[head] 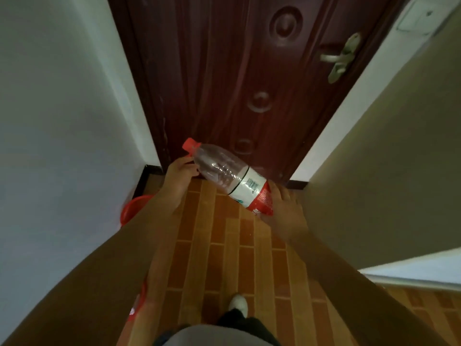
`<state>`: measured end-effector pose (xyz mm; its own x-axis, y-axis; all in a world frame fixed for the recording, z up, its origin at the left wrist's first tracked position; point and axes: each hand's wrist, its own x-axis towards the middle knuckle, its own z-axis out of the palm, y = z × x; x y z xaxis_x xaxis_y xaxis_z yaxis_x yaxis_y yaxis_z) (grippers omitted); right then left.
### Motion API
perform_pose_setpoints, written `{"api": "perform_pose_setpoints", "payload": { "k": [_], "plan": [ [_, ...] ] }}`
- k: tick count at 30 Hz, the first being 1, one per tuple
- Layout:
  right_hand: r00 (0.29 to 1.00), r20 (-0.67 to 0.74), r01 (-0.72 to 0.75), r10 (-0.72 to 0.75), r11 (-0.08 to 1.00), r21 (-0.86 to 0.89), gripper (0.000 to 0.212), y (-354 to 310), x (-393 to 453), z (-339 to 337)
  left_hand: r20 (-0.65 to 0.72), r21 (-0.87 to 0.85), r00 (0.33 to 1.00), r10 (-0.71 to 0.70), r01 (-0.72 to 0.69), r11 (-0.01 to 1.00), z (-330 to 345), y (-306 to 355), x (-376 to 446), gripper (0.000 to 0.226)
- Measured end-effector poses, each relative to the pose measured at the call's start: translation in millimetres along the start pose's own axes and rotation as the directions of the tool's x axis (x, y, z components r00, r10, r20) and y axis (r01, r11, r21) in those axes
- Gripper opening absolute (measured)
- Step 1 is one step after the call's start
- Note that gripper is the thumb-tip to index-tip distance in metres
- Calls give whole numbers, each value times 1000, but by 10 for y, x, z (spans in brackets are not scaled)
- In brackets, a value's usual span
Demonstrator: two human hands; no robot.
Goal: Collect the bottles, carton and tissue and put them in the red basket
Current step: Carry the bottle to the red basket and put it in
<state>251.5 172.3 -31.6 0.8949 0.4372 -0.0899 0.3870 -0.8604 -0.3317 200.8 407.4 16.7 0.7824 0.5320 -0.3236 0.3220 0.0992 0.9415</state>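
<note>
Bottle (pixel 225 172) held between hands, above floor (pixel 224 258).

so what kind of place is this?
Likely the entry hallway of a home: a dark red door with a metal lever handle, white walls close on both sides, and brick-pattern floor tiles. A light switch sits by the door.

- Our left hand (pixel 180 175) reaches forward, arm stretched out, fingers curled at the neck end of the bottle (pixel 225 174).
- Our right hand (pixel 284 213) cups the bottle's base from below, fingers wrapped round it.
- Both forearms are bare and converge ahead of us.
</note>
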Motion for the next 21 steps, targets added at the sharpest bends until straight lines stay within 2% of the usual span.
{"api": "perform_pose_setpoints", "payload": {
  "k": [4, 7, 11, 15, 21],
  "plan": [
    [991, 53, 124, -122, 992, -30, 91, 64, 589, -133, -78, -99, 997, -18, 10, 995, 53, 110, 292, 12],
    [974, 99, 209, -205, 977, -31, 91, -63, 945, -110, -194, -124, 981, -31, 7, 992, -34, 112, 408, 21],
    [937, 143, 321, -320, 947, 17, 92, -342, 1372, 44, -417, -175, 907, -59, -16, 985, -272, 54, 558, 25],
    [879, 167, 448, -446, 893, 28, 92, -734, 1803, 230, -506, -183, 858, -88, -7, 983, -634, -27, 758, 38],
    [782, 225, 594, -581, 805, 14, 91, -1430, 2472, 477, -671, -264, 721, -173, -14, 964, -1183, -87, 1167, 39]
  ]
}}
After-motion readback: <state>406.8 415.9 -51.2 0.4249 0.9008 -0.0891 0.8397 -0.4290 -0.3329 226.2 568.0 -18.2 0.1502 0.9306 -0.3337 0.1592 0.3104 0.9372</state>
